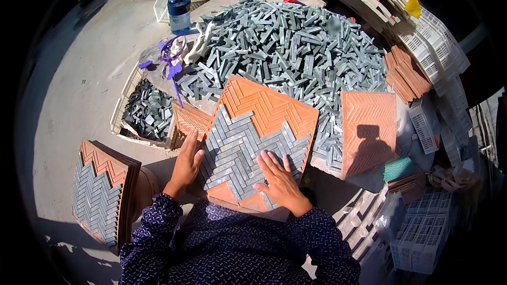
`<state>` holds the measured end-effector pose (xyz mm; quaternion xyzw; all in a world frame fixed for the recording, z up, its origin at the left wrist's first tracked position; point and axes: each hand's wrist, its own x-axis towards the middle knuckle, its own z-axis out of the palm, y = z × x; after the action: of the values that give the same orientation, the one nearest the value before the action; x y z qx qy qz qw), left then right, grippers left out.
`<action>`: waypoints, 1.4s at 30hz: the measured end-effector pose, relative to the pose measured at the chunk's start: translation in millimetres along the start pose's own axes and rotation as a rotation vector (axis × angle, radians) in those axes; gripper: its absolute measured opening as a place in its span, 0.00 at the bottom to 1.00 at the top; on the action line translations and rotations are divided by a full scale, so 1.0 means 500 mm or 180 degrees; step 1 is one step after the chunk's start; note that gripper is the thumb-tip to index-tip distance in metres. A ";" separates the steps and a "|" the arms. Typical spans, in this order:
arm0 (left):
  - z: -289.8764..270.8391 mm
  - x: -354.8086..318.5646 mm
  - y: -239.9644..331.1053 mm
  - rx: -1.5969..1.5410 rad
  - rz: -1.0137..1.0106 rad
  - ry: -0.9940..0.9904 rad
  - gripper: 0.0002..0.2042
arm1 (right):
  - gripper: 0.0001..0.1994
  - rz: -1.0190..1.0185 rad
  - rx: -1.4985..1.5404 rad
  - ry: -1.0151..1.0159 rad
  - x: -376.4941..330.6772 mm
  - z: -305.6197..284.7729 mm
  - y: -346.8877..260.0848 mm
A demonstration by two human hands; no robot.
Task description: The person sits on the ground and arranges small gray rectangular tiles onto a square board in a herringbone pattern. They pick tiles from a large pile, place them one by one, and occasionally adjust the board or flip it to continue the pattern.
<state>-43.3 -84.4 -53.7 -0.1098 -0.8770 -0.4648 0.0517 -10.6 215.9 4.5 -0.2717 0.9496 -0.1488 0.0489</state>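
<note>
The right hand (279, 179) lies flat over part of the grey strips on the orange tray (266, 108), hiding the pieces under it, and the tray's near corner is lost behind the patterned sleeves (232, 243). A small patch on the pile of grey strips (296, 42) is blurred. The crates (433, 53) at the right fade into the dark rim.

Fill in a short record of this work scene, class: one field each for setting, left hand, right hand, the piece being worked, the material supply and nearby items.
Setting: outdoor concrete floor, sunlit
Left hand: flat at the left edge of the mould, grip open
Right hand: palm down on the laid pieces, grip open
Piece worked: orange square herringbone mould tray, partly filled with small grey stone strips
Supply: large heap of loose grey stone strips
Nearby: blue plastic water bottle; stack of filled trays; empty orange tray; white plastic crates
</note>
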 end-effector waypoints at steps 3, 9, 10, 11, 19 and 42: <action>-0.022 -0.020 0.054 0.0490 0.0005 -0.0267 0.30 | 0.41 0.0366 0.0012 0.0385 0.014 -0.036 0.040; -0.014 0.001 0.056 0.0738 0.0150 -0.0137 0.31 | 0.42 0.0951 -0.0258 0.0568 0.057 -0.044 0.150; -0.013 0.010 0.064 0.0784 0.0086 -0.0170 0.31 | 0.42 0.0957 -0.0311 0.0462 0.058 -0.038 0.156; -0.004 0.017 0.067 0.0836 0.0137 -0.0220 0.31 | 0.42 0.0966 -0.0364 0.0357 0.055 -0.034 0.164; 0.066 0.146 0.133 0.1418 0.0860 -0.0491 0.33 | 0.41 0.0652 -0.0375 0.0373 0.070 -0.025 0.140; 0.094 0.165 0.129 0.2081 0.1038 -0.0627 0.36 | 0.10 0.2528 -0.0525 0.1393 -0.021 -0.099 0.273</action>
<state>-107.4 1.4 -12.5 -0.2699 -0.9508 -0.1332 0.0729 -78.7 344.6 9.3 0.1481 0.9768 -0.0963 -0.1214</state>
